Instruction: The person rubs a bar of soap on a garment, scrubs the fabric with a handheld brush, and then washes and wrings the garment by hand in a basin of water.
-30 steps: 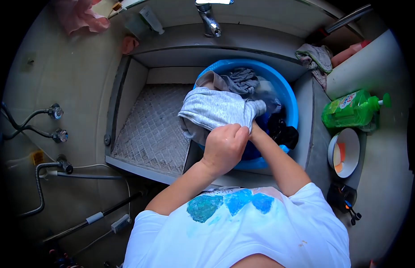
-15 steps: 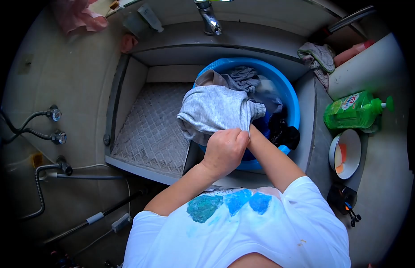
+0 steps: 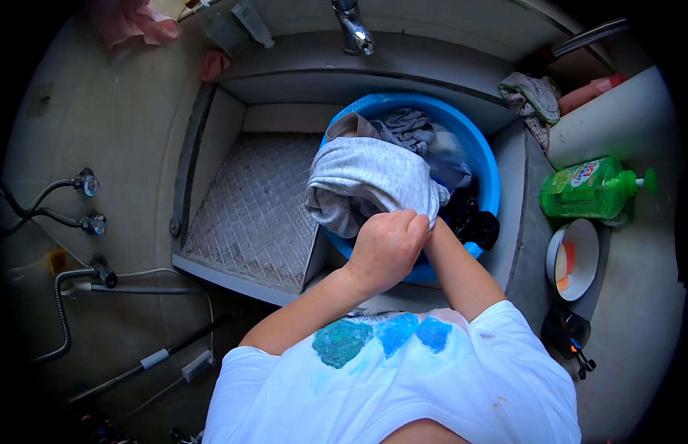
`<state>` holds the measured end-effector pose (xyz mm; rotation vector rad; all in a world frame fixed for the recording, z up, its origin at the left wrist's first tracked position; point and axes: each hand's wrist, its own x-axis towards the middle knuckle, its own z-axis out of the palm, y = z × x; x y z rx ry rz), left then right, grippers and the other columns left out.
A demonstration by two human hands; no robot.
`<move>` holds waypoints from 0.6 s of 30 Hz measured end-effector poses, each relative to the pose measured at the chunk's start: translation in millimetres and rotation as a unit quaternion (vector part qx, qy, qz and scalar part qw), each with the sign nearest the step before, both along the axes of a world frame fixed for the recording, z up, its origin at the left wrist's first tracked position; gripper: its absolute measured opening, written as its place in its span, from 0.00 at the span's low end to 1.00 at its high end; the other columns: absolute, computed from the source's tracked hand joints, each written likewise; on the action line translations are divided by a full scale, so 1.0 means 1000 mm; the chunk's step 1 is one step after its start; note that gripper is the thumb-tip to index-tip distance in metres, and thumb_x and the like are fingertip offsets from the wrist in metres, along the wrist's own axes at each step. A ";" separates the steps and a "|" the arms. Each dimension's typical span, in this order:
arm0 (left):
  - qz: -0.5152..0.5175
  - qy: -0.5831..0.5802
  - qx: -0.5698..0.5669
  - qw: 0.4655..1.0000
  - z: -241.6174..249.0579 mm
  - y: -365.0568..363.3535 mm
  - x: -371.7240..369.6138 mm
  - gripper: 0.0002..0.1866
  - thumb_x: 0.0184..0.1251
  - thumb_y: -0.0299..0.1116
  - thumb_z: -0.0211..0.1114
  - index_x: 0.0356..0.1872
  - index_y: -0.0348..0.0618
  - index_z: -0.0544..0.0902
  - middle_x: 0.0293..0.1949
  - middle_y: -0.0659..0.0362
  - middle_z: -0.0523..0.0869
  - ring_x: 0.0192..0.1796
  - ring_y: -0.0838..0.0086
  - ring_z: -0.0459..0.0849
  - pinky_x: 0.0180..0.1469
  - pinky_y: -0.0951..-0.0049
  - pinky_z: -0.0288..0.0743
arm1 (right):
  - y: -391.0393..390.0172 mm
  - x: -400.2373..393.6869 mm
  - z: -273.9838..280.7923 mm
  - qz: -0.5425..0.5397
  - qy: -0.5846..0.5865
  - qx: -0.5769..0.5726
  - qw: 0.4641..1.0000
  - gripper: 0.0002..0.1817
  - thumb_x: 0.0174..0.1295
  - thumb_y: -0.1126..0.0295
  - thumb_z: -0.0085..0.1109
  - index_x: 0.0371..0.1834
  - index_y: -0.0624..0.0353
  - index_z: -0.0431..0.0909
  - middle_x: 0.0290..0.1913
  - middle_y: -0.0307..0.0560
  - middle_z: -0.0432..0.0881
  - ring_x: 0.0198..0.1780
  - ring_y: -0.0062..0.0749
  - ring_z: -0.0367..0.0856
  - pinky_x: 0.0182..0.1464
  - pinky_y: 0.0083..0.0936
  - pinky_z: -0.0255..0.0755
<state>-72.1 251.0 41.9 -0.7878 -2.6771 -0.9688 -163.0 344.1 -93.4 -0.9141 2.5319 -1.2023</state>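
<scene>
A light grey cloth garment (image 3: 373, 174) hangs in folds over the left part of a blue basin (image 3: 486, 159). My left hand (image 3: 388, 244) is closed on the garment's near edge, its fingers pinched together. My right forearm reaches to the same spot, and the right hand is hidden beneath the cloth and behind my left hand. Dark grey cloth (image 3: 407, 129), a black item (image 3: 473, 222) and other wet fabric lie in the basin.
The basin stands in a sink with a ridged washboard (image 3: 255, 207) on its left. A faucet (image 3: 355, 37) is behind. On the right are a green soap bottle (image 3: 588, 189), a white bowl (image 3: 584, 277), a black item (image 3: 566, 329) and a rag (image 3: 532, 96).
The grey garment has shifted slightly right in view and its near side has opened into a hollow fold. My left hand has moved a little to the right with it.
</scene>
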 end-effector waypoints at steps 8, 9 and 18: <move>0.010 -0.016 0.031 0.999 -0.008 0.004 -0.001 0.08 0.59 0.27 0.64 0.36 0.38 0.75 0.30 0.51 0.78 0.33 0.55 0.80 0.34 0.61 0.73 | 0.000 -0.004 -0.008 -0.008 -0.010 0.005 1.000 0.32 0.67 0.48 0.47 0.72 0.52 0.63 0.73 0.50 0.64 0.74 0.42 0.58 0.75 0.34 0.48; 0.009 -0.025 0.027 0.999 -0.009 0.004 -0.001 0.08 0.59 0.26 0.64 0.36 0.38 0.75 0.30 0.51 0.78 0.33 0.55 0.80 0.35 0.61 0.74 | 0.000 -0.002 -0.010 -0.010 -0.010 0.004 1.000 0.33 0.68 0.48 0.47 0.72 0.52 0.63 0.73 0.50 0.64 0.74 0.42 0.58 0.76 0.33 0.48; 0.015 -0.049 -0.001 0.999 -0.017 0.002 0.005 0.08 0.58 0.26 0.65 0.34 0.39 0.73 0.28 0.51 0.76 0.33 0.55 0.80 0.34 0.60 0.73 | -0.003 0.006 -0.014 -0.046 0.009 0.008 0.999 0.33 0.68 0.49 0.48 0.72 0.52 0.63 0.73 0.50 0.64 0.74 0.42 0.58 0.76 0.33 0.48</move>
